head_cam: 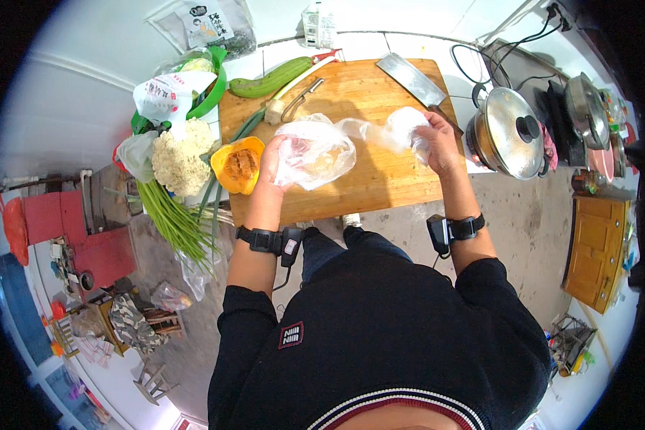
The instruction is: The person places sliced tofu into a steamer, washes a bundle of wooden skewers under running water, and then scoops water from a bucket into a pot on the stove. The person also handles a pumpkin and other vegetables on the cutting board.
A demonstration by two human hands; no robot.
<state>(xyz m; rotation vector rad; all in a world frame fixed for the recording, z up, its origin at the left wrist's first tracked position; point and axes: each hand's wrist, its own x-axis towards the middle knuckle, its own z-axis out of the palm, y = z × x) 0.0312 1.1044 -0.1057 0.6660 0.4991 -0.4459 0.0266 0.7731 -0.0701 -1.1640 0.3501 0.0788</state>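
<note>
My left hand (pixel 273 162) holds a clear plastic bag (pixel 320 153) over the left part of a wooden cutting board (pixel 355 196); something pale shows dimly inside it, and I cannot tell what. Thin plastic stretches from this bag across to my right hand (pixel 439 142), whose fingers grip a bunched white plastic wad (pixel 406 126), partly blurred. Beside my left hand sits a cut piece of orange pumpkin (pixel 239 164). A peeler (pixel 301 100) and a leek (pixel 277 109) lie on the board behind the bag. The cleaver (pixel 413 79) rests at the board's back right.
A green gourd (pixel 271 77) lies at the back left edge. Cauliflower (pixel 184 156), green stalks (pixel 172 220) and a green basket (pixel 215 91) with bagged vegetables stand on the left. On the right is a lidded pot (pixel 510 131) on a cooker, with black cables (pixel 508 48) behind it.
</note>
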